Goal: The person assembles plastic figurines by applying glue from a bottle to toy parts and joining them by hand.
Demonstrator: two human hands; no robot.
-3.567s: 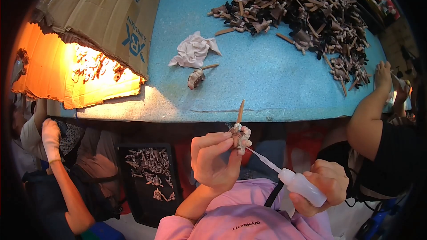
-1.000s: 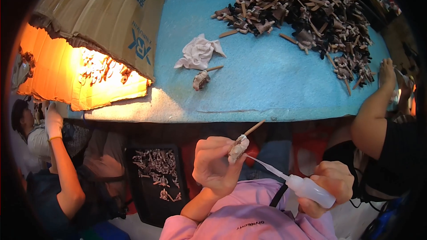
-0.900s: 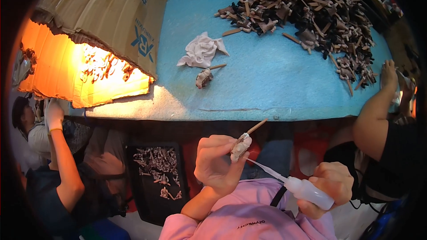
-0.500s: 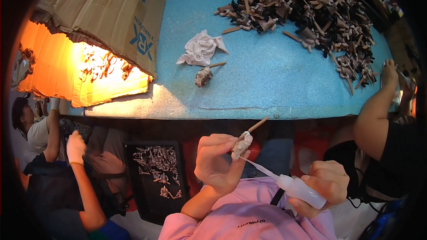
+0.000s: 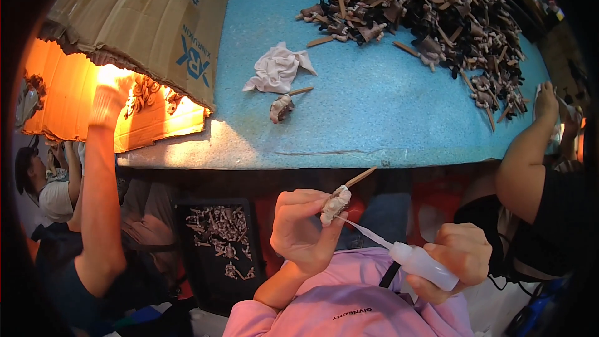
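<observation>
Between thumb and fingers, my left hand [image 5: 301, 228] pinches a small pale figurine [image 5: 336, 205] with a flat wooden stick [image 5: 360, 177] pointing up and right from it. My right hand [image 5: 458, 259] is wrapped round a translucent white squeeze bottle [image 5: 424, 266]. The bottle's long thin nozzle [image 5: 368, 232] reaches up to the figurine's lower edge, its tip at or touching the surface. Both hands are over my lap, in front of the table edge. Another figurine on a stick [image 5: 282, 108] lies on the blue table beside a crumpled white cloth [image 5: 281, 70].
The blue table top [image 5: 374, 131] holds a large heap of stick-mounted figurines [image 5: 430, 19] at the far right. A cardboard box [image 5: 150, 19], lit inside, stands at left. A black tray [image 5: 215, 274] holds several small pieces. A co-worker's gloved hand [image 5: 109, 100] reaches into the box; another person's arm [image 5: 530, 143] is at right.
The left co-worker's gloved hand has moved up and into the lit box. My hands, the figurine and the bottle stay almost in place; the view has shifted slightly.
</observation>
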